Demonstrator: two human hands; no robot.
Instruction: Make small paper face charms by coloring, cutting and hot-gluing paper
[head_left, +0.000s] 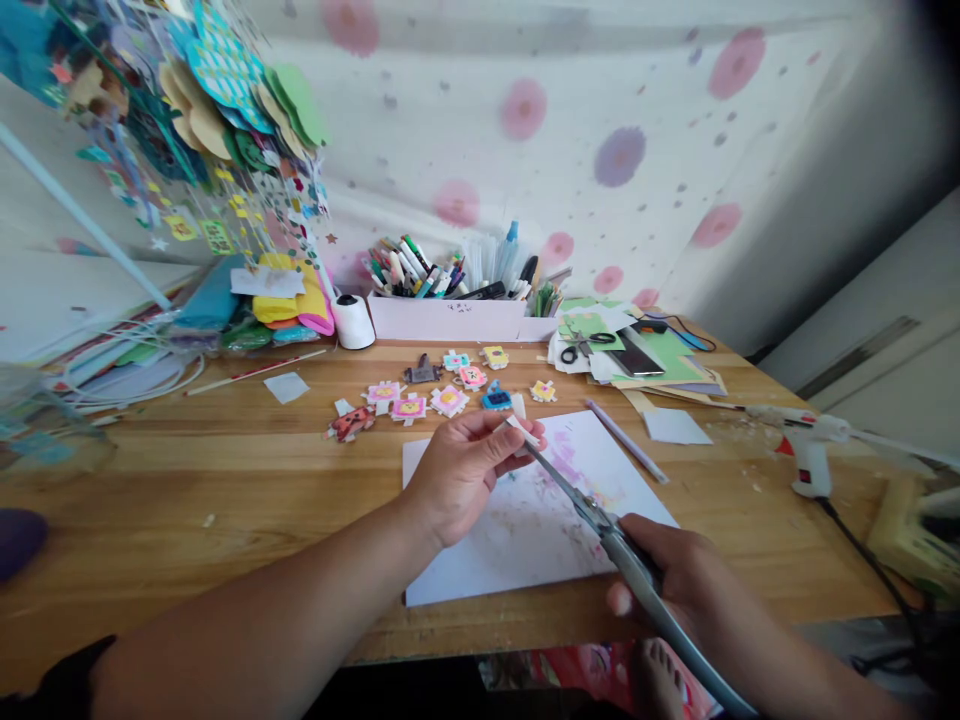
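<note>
Pinched between the fingertips of my left hand [461, 470] is a small white piece of paper [519, 432]. My right hand [686, 580] grips grey long-handled scissors [592, 510]; their blades point up and left, with the tips at the paper's lower edge. Whether the blades are parted is too fine to make out. Both hands are above a white sheet [525, 560] with pink and yellow stains. Small coloured paper cut-outs [409, 407], several with white tabs, lie behind my left hand.
At the back stands a white box [450, 318] of pens. A glue gun [810, 450] and its cord lie right, near a purple pencil-like stick [626, 440]. Black scissors [585, 345] and a phone [636, 355] rest on papers. Paper decorations [225, 100] hang at upper left.
</note>
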